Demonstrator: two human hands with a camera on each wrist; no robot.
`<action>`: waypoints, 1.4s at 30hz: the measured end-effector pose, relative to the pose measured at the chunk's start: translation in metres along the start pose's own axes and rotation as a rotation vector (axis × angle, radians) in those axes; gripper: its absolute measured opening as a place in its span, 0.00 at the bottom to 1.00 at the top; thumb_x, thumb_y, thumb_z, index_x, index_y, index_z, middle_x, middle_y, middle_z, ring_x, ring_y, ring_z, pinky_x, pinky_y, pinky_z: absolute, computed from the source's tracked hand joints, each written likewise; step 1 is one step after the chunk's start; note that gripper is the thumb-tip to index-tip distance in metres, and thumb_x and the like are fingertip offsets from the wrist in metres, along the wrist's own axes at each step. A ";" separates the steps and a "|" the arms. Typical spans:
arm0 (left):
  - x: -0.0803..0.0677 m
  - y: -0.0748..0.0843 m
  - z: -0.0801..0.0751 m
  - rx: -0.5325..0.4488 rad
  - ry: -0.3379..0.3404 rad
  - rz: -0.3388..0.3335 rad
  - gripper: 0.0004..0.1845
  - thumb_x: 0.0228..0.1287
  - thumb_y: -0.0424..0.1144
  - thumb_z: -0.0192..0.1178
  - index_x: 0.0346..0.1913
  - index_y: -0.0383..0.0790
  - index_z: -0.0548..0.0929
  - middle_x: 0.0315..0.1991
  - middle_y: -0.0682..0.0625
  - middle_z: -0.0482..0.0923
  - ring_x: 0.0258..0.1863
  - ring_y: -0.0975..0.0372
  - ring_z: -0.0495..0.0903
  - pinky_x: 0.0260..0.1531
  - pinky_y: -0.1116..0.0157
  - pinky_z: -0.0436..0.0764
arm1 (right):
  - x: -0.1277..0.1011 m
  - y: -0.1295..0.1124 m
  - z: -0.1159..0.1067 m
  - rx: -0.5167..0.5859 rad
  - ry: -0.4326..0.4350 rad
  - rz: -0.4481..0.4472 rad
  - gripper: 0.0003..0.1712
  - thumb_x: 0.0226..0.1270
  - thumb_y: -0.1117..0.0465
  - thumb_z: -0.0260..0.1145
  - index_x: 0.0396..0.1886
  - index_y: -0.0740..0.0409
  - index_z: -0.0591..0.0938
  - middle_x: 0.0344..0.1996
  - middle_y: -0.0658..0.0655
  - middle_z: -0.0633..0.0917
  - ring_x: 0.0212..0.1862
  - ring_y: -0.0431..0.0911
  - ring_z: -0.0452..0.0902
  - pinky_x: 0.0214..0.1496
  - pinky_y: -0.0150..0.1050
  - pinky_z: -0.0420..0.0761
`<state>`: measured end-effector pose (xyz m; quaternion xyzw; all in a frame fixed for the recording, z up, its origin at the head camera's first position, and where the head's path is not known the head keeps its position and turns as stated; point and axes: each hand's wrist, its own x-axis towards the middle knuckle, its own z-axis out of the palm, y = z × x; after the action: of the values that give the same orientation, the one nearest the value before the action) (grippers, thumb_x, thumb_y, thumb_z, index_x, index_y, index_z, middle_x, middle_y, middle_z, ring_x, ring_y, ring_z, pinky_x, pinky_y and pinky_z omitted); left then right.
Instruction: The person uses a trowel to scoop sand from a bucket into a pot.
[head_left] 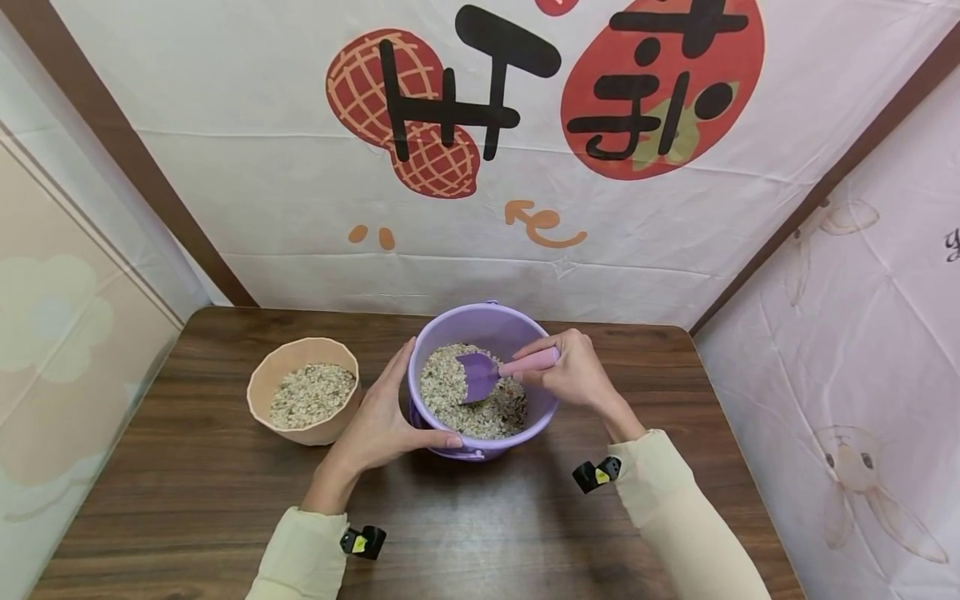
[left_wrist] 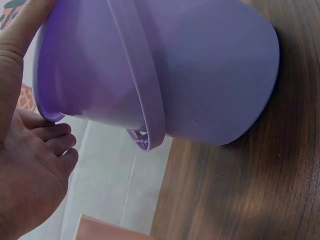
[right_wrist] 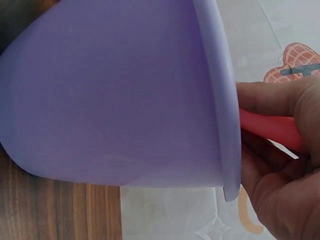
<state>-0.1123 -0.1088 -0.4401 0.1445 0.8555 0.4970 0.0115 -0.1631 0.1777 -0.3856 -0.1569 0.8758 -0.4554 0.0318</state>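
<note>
**Scooping grain mix from a purple bucket**

Head view: a person sits at a brown wooden table (head_left: 187, 467). A purple bucket (head_left: 517, 325) stands near the middle, part full of a pale grain mix (head_left: 442, 383). The left hand (head_left: 382, 421) wraps the bucket's near side, fingers and thumb curled round the wall to steady it. The right hand (head_left: 573, 371) pinches the pink handle of a small scoop (head_left: 480, 375), whose purple blade dips into the grain. Just left of the bucket, close but apart, stands a beige bowl (head_left: 262, 392) holding some of the same mix.

Left wrist view: the left hand's fingers (left_wrist: 50, 137) lie just under the bucket's rim; the bucket rests on the table.

Right wrist view: the right hand's grip closes on the pink handle (right_wrist: 267, 127) just beyond the rim.

Judged from this, the scooping step is in hand; the next move calls for lifting a level scoopful and carrying it left without spilling.
</note>
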 end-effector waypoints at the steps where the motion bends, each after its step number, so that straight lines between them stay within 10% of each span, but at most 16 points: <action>1: 0.000 0.000 0.000 -0.001 0.000 0.001 0.79 0.27 0.66 0.84 0.83 0.54 0.44 0.82 0.50 0.46 0.77 0.50 0.52 0.72 0.42 0.58 | 0.000 0.000 0.000 -0.004 -0.002 -0.006 0.11 0.49 0.68 0.81 0.35 0.56 0.94 0.32 0.47 0.91 0.38 0.42 0.88 0.39 0.37 0.87; 17: 0.000 0.000 -0.001 0.004 0.003 0.006 0.79 0.28 0.65 0.84 0.83 0.53 0.45 0.82 0.49 0.47 0.77 0.49 0.52 0.72 0.41 0.58 | -0.003 0.003 0.000 0.120 -0.137 -0.035 0.08 0.54 0.65 0.81 0.34 0.51 0.94 0.32 0.46 0.91 0.42 0.43 0.88 0.42 0.32 0.84; 42: 0.000 0.000 -0.001 0.011 0.001 0.005 0.79 0.28 0.66 0.84 0.83 0.53 0.45 0.81 0.49 0.47 0.77 0.50 0.53 0.72 0.42 0.59 | -0.019 0.013 -0.008 0.374 -0.014 0.130 0.19 0.52 0.65 0.82 0.45 0.65 0.90 0.34 0.57 0.91 0.43 0.46 0.88 0.44 0.38 0.87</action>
<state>-0.1120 -0.1096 -0.4401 0.1463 0.8579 0.4924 0.0091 -0.1499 0.1967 -0.3932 -0.0943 0.7840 -0.6060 0.0957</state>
